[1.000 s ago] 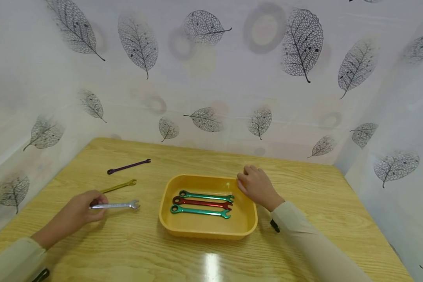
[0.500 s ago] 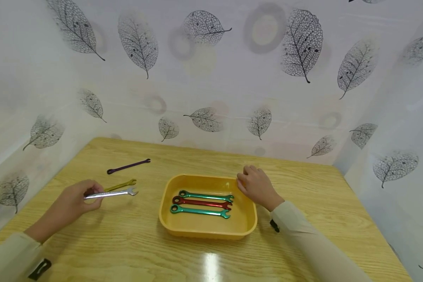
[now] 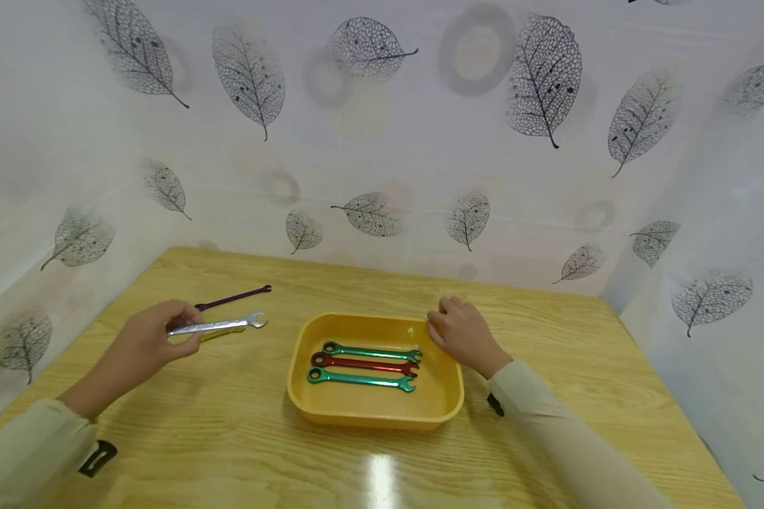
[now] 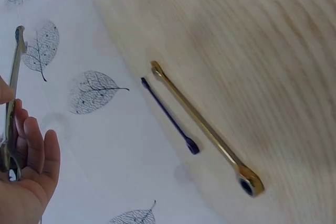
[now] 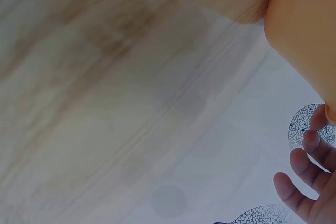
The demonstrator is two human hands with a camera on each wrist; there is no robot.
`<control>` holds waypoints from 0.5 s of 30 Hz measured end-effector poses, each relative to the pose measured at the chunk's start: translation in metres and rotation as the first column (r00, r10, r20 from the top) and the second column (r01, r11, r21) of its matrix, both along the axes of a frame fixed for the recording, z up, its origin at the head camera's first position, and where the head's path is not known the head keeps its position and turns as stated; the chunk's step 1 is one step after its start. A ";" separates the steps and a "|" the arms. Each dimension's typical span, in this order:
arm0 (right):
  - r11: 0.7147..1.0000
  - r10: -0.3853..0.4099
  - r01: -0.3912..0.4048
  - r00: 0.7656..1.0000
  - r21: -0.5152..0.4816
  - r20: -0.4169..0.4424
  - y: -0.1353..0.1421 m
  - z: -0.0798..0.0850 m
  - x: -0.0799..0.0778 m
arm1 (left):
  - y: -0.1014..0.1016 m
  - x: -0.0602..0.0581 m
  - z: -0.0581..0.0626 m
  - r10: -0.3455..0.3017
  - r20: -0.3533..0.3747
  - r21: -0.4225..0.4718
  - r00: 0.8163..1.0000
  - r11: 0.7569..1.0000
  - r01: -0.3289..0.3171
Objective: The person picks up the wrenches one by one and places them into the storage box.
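Observation:
My left hand pinches a silver combination wrench near one end, raised over the table with its open end toward the right. Beneath and behind it lie a gold-yellow wrench and a smaller purple wrench; the hand partly covers both in the head view. At the back right corner of a yellow plastic tray, my right hand holds the rim with curled fingers; its thumb is hidden. Inside the tray, a red wrench lies between a green wrench and another green wrench.
The wood-grain table carries the tray near its middle. A pale leaf-print curtain encloses the back and both sides, close to the table edges.
My left hand first rises and moves away from me with the silver wrench, then shifts right, so the wrench now passes over the yellow one. Right hand and tray stay put.

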State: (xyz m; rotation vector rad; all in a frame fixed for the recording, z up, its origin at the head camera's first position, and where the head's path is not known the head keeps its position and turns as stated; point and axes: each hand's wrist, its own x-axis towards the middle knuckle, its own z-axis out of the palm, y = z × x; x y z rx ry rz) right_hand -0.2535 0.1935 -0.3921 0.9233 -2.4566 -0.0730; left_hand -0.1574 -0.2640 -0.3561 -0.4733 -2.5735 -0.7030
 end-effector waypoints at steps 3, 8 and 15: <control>1.000 0.001 -0.001 1.000 -0.003 0.000 0.000 0.000 0.000 | 0.007 -0.003 0.003 -0.012 -0.008 0.010 1.000 1.000 0.012; 1.000 -0.001 0.001 1.000 -0.005 0.007 0.000 0.001 0.001 | 0.020 -0.006 0.007 -0.024 -0.004 0.030 1.000 0.999 0.025; 1.000 -0.003 0.003 1.000 0.000 0.011 0.000 0.000 0.001 | 0.039 -0.011 0.013 -0.063 -0.001 0.078 0.998 0.995 0.062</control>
